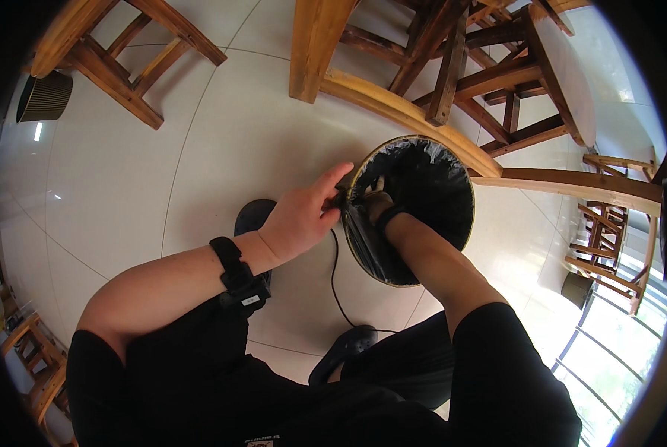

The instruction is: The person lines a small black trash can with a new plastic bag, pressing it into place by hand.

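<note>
In front of me stands a round waste bin with a thin yellowish rim [473, 218], lined with a black plastic bag [428, 184]. Outside the bin's left side, my left hand [308, 209] pinches a dark bunched bit of the bag by the rim, its index finger pointing out straight. My right hand [379, 202] is down inside the bin, against the liner on the left inner wall. Part of that hand is in shadow; I see no object in it. Where the bag reaches the bottom is too dark to make out.
Beyond the bin runs a wooden beam [411, 114], with stacked wooden stools [478, 78] behind it. A wooden stool [138, 61] and a ribbed bin [45, 96] stand at upper left. A black cable [334, 279] crosses the tiles near my feet.
</note>
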The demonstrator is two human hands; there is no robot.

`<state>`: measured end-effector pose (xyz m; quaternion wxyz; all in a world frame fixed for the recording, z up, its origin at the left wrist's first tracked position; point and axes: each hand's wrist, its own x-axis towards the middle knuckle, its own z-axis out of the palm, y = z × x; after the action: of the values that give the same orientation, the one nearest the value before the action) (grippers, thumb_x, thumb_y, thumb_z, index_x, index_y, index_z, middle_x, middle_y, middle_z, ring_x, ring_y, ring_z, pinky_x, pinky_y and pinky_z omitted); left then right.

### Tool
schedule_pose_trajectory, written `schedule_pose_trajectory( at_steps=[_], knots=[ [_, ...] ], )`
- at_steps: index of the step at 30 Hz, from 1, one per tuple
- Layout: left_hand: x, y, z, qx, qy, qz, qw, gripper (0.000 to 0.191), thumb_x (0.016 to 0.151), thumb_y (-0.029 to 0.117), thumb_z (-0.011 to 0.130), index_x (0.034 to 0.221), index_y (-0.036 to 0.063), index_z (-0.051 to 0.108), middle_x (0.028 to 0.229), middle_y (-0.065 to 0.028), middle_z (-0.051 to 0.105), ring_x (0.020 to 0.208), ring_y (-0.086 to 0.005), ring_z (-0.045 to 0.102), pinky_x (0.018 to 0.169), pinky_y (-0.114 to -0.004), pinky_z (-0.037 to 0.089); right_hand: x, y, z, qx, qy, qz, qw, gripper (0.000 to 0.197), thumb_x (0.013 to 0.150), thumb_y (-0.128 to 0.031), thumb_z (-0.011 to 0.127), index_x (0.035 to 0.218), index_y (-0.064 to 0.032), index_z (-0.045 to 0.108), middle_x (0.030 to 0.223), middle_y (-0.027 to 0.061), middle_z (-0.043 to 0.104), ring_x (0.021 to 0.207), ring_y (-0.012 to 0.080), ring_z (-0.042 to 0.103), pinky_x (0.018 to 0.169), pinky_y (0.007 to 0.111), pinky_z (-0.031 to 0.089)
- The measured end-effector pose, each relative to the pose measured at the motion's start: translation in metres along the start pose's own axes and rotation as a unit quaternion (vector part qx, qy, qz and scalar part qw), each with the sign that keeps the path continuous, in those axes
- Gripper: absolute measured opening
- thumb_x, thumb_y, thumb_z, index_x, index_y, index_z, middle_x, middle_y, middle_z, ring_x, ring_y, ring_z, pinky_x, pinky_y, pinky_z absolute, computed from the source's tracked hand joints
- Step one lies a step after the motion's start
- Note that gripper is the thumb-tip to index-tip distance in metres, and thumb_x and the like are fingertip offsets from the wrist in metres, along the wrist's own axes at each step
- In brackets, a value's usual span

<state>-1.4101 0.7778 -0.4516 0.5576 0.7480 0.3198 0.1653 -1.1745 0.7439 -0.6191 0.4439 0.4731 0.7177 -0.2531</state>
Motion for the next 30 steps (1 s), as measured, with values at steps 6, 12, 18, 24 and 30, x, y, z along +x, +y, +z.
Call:
schedule_pose_trajectory(
  at_steps=[6, 12, 18, 24, 30],
  knots=[
    [0.006, -0.015, -0.011, -0.105, -0.040, -0.057, 0.992, 0.041, 0.093, 0.002, 0.057, 0.132, 0.0069, 0.046, 0.091, -0.0108, 0.071, 0.075, -0.0215, 0.068, 0.069, -0.036, 0.055, -0.007, -0.003, -0.010, 0.039, -0.005, -0.025, 0.999, 0.060, 0.099, -0.027, 0.053, 0.157, -0.0227, 0.038, 0.169, 0.0034, 0.021, 0.155, 0.0412, 0.012, 0.109, 0.083, 0.012],
    [0.018, -0.032, -0.021, -0.380, -0.109, -0.168, 0.903, 0.023, 0.097, 0.002, 0.050, 0.118, 0.0078, 0.057, 0.092, -0.0064, 0.069, 0.075, -0.0129, 0.064, 0.067, -0.028, 0.054, -0.027, -0.007, -0.021, -0.013, 0.022, 0.000, 1.000, 0.056, 0.098, -0.021, 0.046, 0.153, -0.0123, 0.045, 0.161, 0.0110, 0.039, 0.151, 0.0319, 0.030, 0.114, 0.078, 0.014],
    [0.020, -0.031, -0.027, -0.465, -0.139, -0.217, 0.847, 0.019, 0.096, 0.002, 0.052, 0.107, 0.0037, 0.066, 0.093, -0.0056, 0.069, 0.081, -0.0137, 0.067, 0.075, -0.028, 0.055, -0.019, -0.007, -0.012, -0.035, 0.021, 0.010, 0.999, 0.055, 0.097, -0.020, 0.049, 0.152, -0.0125, 0.048, 0.161, 0.0066, 0.041, 0.151, 0.0317, 0.030, 0.112, 0.081, 0.013],
    [0.019, -0.032, -0.022, -0.295, -0.109, -0.085, 0.945, 0.022, 0.091, -0.007, 0.057, 0.108, 0.0014, 0.067, 0.094, -0.0042, 0.070, 0.086, -0.0114, 0.067, 0.082, -0.028, 0.055, -0.013, -0.003, -0.002, 0.026, 0.064, -0.016, 0.997, 0.058, 0.097, -0.023, 0.050, 0.153, -0.0134, 0.045, 0.161, 0.0100, 0.040, 0.152, 0.0333, 0.029, 0.113, 0.080, 0.012],
    [0.014, -0.023, -0.023, 0.016, -0.035, 0.049, 0.998, 0.021, 0.090, -0.006, 0.060, 0.104, 0.0059, 0.070, 0.097, -0.0075, 0.074, 0.085, -0.0203, 0.071, 0.079, -0.030, 0.057, -0.023, -0.002, -0.017, 0.069, 0.032, -0.022, 0.997, 0.058, 0.097, -0.023, 0.047, 0.154, -0.0136, 0.044, 0.161, 0.0153, 0.039, 0.151, 0.0350, 0.030, 0.115, 0.075, 0.015]
  ],
)
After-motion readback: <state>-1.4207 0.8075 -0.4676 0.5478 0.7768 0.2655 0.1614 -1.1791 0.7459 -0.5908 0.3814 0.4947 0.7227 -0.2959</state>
